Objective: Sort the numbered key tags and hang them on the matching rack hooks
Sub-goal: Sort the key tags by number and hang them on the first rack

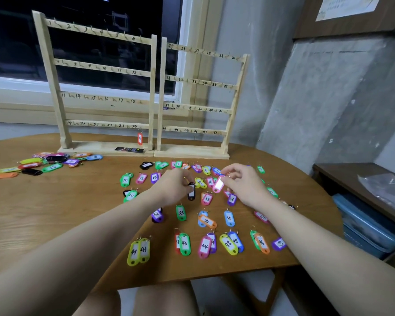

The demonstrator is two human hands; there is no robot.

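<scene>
Both my hands hold key tags over the sorted rows at frame centre.

My left hand (173,185) pinches a black tag (191,191) and my right hand (242,183) a pink tag (219,184); glare hides both labels. I read 41, 43, 44, 45 lower centre. The rack (100,87), upper left, is numbered 1–24, its neighbour (198,106) 25–48; one orange tag (140,138) hangs near 24. An unsorted pile (43,163) lies left on the wooden table (55,213).
</scene>
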